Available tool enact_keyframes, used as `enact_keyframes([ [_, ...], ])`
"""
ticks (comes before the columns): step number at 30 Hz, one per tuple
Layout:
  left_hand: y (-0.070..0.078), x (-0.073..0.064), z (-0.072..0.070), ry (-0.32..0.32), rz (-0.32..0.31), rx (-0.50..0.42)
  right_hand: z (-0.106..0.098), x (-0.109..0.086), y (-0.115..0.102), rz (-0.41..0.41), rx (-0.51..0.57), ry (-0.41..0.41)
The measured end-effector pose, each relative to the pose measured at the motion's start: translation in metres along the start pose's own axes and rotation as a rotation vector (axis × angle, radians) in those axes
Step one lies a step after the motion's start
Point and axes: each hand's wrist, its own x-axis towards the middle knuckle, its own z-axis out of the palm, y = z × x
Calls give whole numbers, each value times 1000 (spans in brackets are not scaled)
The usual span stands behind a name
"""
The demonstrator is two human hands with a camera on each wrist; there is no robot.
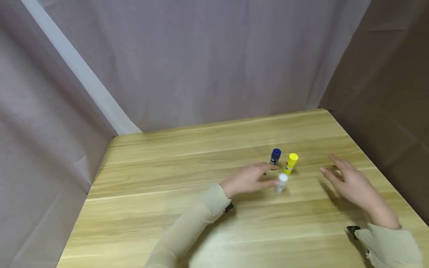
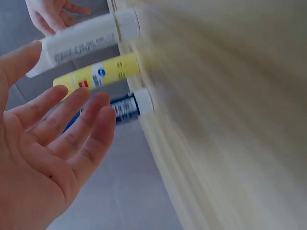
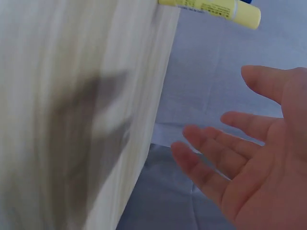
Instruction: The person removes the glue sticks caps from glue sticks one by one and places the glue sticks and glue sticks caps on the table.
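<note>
Three glue sticks stand upright, close together, on the wooden table: a white glue stick point(image 1: 281, 183) in front, a yellow glue stick point(image 1: 291, 163) behind it, and a dark blue glue stick point(image 1: 275, 156) at the back left. My left hand point(image 1: 249, 179) is just left of them, its thumb by the white one and its fingers near the blue one. In the left wrist view those fingers are spread and relaxed, with no glue stick between them. My right hand point(image 1: 352, 185) hovers to the right of the group, fingers apart, holding nothing.
The wood-grain table point(image 1: 151, 216) has its far edge against a grey curtain point(image 1: 207, 67). A darker brown cloth point(image 1: 385, 82) hangs along the right side. A pale strip point(image 1: 83, 74) runs down the curtain at the left.
</note>
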Motion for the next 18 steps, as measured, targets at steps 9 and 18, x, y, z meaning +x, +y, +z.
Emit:
enact_keyframes([
  [9, 9, 19, 18, -5, 96, -30, 10, -4, -2, 9, -34, -40],
  [18, 17, 20, 28, -87, 90, -108, 20, -3, -2, -1, -32, -77],
])
